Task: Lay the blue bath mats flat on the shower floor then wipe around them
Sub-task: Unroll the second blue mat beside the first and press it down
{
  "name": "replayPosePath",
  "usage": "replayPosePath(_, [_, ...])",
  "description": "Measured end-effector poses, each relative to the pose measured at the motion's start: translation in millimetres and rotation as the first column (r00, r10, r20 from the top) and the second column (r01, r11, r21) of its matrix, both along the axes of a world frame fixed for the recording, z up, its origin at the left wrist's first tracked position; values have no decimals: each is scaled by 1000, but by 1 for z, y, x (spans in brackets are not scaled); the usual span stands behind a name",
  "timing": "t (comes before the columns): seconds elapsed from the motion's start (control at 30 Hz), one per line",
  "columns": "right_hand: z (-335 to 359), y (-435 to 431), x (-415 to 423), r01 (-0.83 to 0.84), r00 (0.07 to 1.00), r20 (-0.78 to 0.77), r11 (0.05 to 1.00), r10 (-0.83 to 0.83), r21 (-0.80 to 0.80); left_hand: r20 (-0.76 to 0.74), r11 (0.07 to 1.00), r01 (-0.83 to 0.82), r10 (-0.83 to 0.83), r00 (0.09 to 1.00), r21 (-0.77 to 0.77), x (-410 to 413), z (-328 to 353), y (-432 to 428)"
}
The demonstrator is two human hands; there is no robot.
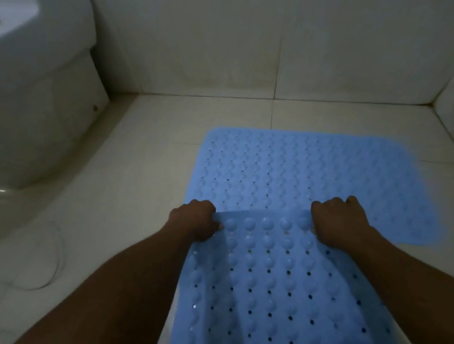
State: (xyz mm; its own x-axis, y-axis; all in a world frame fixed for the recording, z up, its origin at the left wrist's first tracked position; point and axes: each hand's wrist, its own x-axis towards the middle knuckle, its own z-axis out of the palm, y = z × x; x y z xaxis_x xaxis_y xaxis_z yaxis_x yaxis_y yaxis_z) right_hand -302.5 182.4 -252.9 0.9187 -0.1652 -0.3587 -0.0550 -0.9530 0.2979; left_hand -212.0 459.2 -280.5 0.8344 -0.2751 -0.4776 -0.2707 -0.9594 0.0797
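One blue bath mat (318,172), dotted with holes and bumps, lies flat on the tiled shower floor (166,140) near the back wall. A second blue bath mat (276,293) is held above the floor in front of it, its suction-cup side facing up and its far edge overlapping the flat mat's near edge. My left hand (193,219) grips the far left corner of this second mat. My right hand (337,221) grips its far right corner. Both forearms reach in from the bottom of the view.
Pale tiled walls (265,47) close the floor at the back and right. A white toilet (19,92) stands at the left, its base close to the floor tiles. A thin curved mark or cord (52,258) lies on the floor at the left.
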Motion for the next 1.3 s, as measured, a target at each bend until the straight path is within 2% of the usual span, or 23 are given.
replayPosePath(0.1, [-24,-5,-5,3,1000,12,1000,-3,-11,51,999,-26,28,998,-44,-12,-16,0])
replayPosePath(0.27, [-41,-9,-7,85,995,-57,993,-80,83,132,998,24,-16,991,-53,-25,-41,-7])
replayPosePath(0.37, [-57,-4,-11,16,1000,6,997,-17,72,159,999,20,-16,987,-26,-24,-51,-4])
replayPosePath(0.47, [-80,1,-18,-23,993,118,997,15,67,285,994,112,-103,953,-15,-38,-62,1])
replayPosePath(0.53, [-91,0,-20,-2,978,206,994,-21,109,251,982,187,-171,953,-41,-64,-74,-4])
replayPosePath(0.6, [-98,-1,-26,108,959,242,980,-147,168,85,986,152,-146,986,-75,-95,-91,-11])
replayPosePath(0.63, [-98,-2,-30,184,930,274,956,-245,230,1,991,104,-105,995,-85,-108,-101,-14])
replayPosePath(0.7, [-95,-1,-39,356,811,320,847,-490,394,-39,993,45,-49,998,-106,-122,-119,-12])
replayPosePath(0.8, [-88,-4,-53,563,576,224,580,-786,588,-5,992,60,-61,998,-113,-110,-126,2])
replayPosePath(0.83, [-86,-8,-58,615,515,160,493,-842,615,-9,992,71,-72,997,-101,-102,-124,9])
replayPosePath(0.9, [-86,-20,-70,696,434,-61,291,-899,656,-40,995,75,-78,996,-69,-87,-118,21])
replayPosePath(0.97, [-83,-28,-84,724,442,-286,150,-850,674,-66,998,50,-53,996,-46,-81,-114,27])
replayPosePath(1.03, [-80,-31,-93,704,478,-342,119,-809,700,-88,999,15,-18,996,-34,-84,-111,26])
replayPosePath(1.17, [-70,-34,-102,668,457,-382,26,-803,744,-114,999,-28,25,993,-23,-95,-105,10])
replayPosePath(1.3, [-58,-36,-111,682,456,-315,100,-832,724,-109,998,35,-40,993,-50,-104,-105,-7])
